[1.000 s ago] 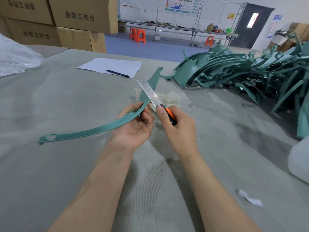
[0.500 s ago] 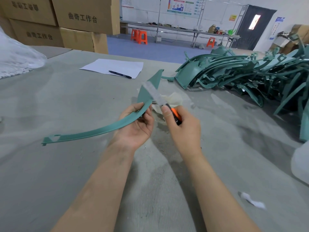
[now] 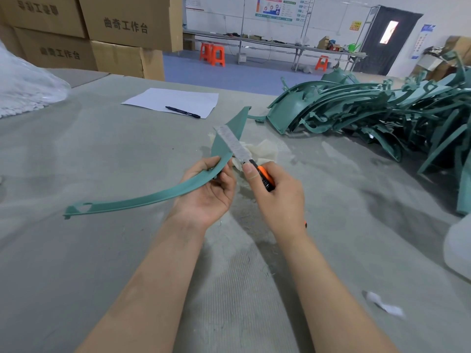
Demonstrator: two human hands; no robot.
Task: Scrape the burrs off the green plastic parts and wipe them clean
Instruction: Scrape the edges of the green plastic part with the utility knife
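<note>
Slid a little farther out along the green plastic part (image 3: 142, 198) since a second ago: blade of the utility knife (image 3: 235, 146), now laid flat across the wide end of the curve. Held above the grey table (image 3: 107, 263) by the left hand (image 3: 206, 193), palm up, fingers curled under the strip and thumb on its upper edge. Grasped in the right hand (image 3: 276, 197): the knife's orange and black handle, thumb pressed up near the base of the blade. Just behind the knife, partly hidden: a crumpled pale cloth (image 3: 265, 151) lying on the table. Beyond the knife and to its right: a tangled pile of green parts (image 3: 369, 115). Behind the knife to the left: a white sheet of paper (image 3: 175, 99) with a black pen (image 3: 183, 112) on it. Farther left and back from the knife: stacked cardboard boxes (image 3: 114, 31). Near the table's front right: a small white scrap (image 3: 382, 304).
</note>
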